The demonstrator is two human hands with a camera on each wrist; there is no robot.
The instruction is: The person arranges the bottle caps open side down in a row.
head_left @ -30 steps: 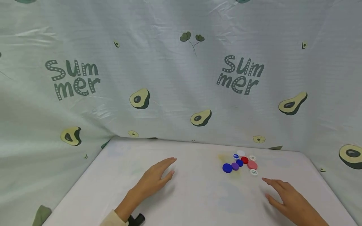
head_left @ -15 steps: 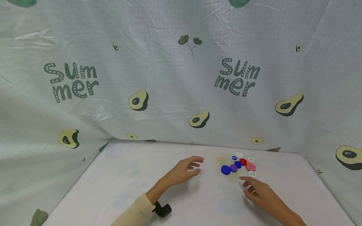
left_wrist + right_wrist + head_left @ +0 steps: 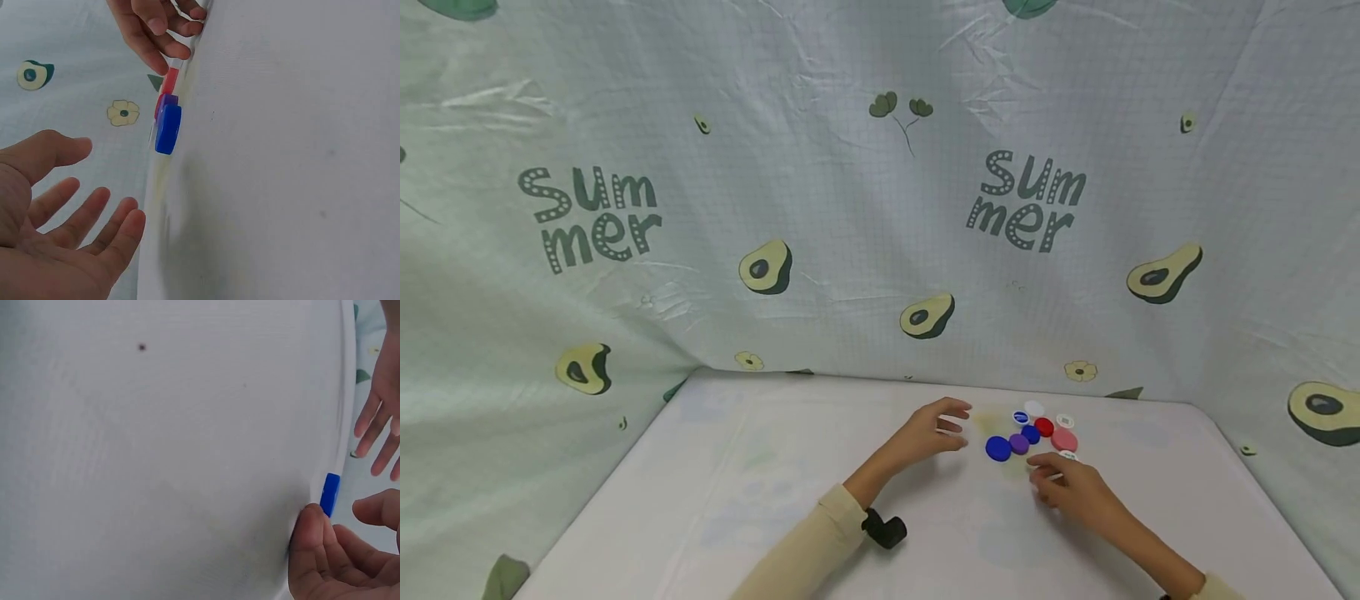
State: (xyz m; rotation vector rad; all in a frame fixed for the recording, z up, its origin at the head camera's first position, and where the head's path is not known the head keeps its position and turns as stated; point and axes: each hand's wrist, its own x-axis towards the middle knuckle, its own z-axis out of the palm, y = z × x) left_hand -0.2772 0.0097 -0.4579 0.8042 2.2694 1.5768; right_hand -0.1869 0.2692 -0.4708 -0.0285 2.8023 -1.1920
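A cluster of bottle caps lies flat at the right rear of the table. It includes a large blue cap (image 3: pixel 997 448), a purple cap (image 3: pixel 1018 443), a small blue cap (image 3: pixel 1031 434), a red cap (image 3: pixel 1043 427), a pink cap (image 3: pixel 1063 439) and several white ones. My left hand (image 3: pixel 925 429) hovers left of the large blue cap, fingers spread and holding nothing. In front of the cluster is my right hand (image 3: pixel 1075 492), its fingers loosely bent with nothing seen between them. It partly covers a white cap (image 3: pixel 1067 455) in the head view.
The white table (image 3: pixel 760 467) extends left and forward of the caps. A pale curtain (image 3: pixel 835 183) with avocado prints hangs along the back and sides. A black wrist camera (image 3: pixel 886 531) sits below my left wrist.
Both hands have moved closer to the caps, the left going right and away, the right going left. The right fingers have bent more. The caps stay in the same arrangement.
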